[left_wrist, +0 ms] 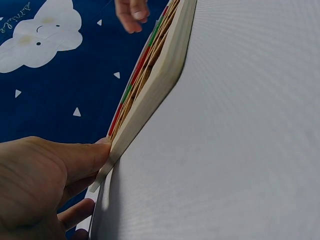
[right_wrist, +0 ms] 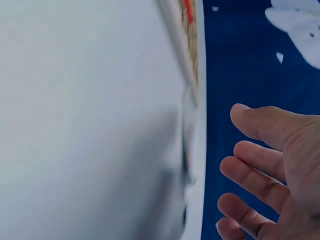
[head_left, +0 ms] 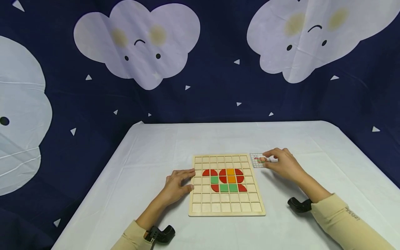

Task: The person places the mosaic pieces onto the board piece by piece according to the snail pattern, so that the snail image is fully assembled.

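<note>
A wooden grid board [head_left: 225, 208] lies on the table, holding several red quarter-round pieces [head_left: 240, 179], green squares [head_left: 233, 188] and two orange squares [head_left: 230, 172]. My left hand [head_left: 178, 185] touches the board's left edge, thumb and fingers spread apart; in the left wrist view the thumb [left_wrist: 85, 157] rests against the wooden rim. Above a small printed card [head_left: 254, 161] beside the board's far right corner hovers my right hand [head_left: 282, 165]. Its fingers and thumb stand apart in the right wrist view, with nothing seen between them. Part of the card is hidden by the fingers.
A white cloth covers the table [head_left: 156, 146]. Behind it hangs a dark blue curtain [head_left: 212, 100] with white clouds. Black wrist devices, one on the left wrist [head_left: 162, 234] and one on the right wrist [head_left: 299, 205], stick out close to the tabletop.
</note>
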Available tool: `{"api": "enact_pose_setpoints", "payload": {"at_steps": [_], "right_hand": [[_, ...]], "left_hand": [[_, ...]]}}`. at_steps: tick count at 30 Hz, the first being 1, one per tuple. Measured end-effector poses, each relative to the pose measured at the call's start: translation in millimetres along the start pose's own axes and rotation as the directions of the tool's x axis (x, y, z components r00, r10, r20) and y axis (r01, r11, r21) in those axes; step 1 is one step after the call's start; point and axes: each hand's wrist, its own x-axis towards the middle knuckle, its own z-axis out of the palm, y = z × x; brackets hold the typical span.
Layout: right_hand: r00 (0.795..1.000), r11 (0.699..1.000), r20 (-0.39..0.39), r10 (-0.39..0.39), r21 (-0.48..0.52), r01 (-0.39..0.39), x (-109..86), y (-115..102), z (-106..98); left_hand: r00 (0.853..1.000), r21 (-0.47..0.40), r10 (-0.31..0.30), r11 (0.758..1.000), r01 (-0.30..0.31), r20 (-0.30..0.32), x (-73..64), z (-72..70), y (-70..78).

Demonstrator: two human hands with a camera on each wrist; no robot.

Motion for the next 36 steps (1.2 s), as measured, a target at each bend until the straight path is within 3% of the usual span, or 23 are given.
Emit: {"api": "enact_pose_setpoints", "payload": {"at_steps": [12, 36], "right_hand": [[1.0, 0.998, -0.018, 0.005, -0.055, -0.006, -15.3, 36, -4], [0.998, 0.998, -0.058, -0.023, -0.066, 0.019, -19.0, 49, -2]], "left_hand": [[1.0, -0.012, -0.006, 1.0, 0.006, -0.004, -0.4, 0.0, 0.7], [1.0, 0.011, 0.006, 1.0, -0.006, -0.001, 0.1, -0.1, 0.3]]}}
